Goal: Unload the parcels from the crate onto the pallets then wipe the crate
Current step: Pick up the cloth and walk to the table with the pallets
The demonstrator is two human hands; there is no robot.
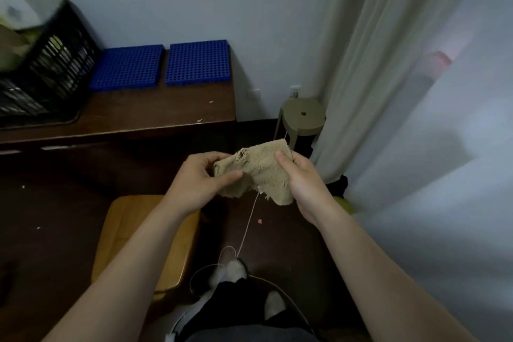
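Observation:
A frayed tan cloth with a hole near its top edge hangs between both hands, in front of the table. My left hand pinches its left side and my right hand grips its right side. A long loose thread trails down from the cloth. On the dark wooden table, a black slatted crate stands at the far left with parcels heaped in it, blurred. Two blue perforated pallets lie side by side to its right, bare on top.
A small olive stool stands on the floor right of the table, by the wall. Pale curtains hang along the right. A yellow-brown wooden chair seat is below my left arm. My feet and a thin cable are at the bottom.

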